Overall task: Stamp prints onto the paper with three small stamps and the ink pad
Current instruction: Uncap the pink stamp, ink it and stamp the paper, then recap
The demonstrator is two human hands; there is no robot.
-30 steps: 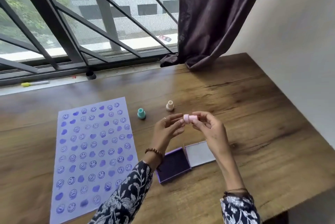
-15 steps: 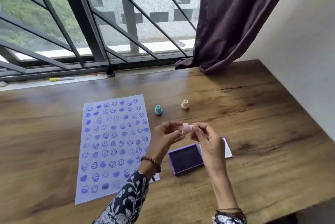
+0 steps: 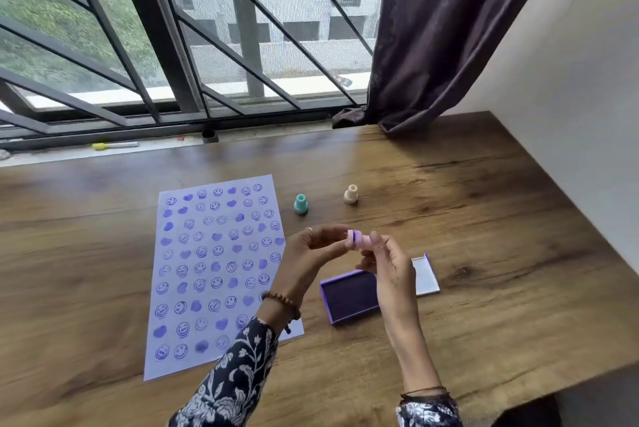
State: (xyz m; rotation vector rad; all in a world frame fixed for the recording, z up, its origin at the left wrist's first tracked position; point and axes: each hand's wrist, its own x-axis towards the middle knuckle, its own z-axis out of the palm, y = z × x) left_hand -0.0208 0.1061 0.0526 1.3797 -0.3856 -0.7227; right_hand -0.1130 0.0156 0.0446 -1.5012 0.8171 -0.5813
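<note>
Both hands, left (image 3: 311, 247) and right (image 3: 390, 264), pinch a pink stamp (image 3: 358, 240) above the table (image 3: 484, 254). Open ink pad (image 3: 349, 295) lies below; paper (image 3: 214, 267) to its left.

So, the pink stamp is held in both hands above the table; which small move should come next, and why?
Probably lower the pink stamp onto the open ink pad. Both hands, left and right, hold it in the air on its side, not yet pointing down. The pad lies open just below, and the paper is almost full of prints.
</note>
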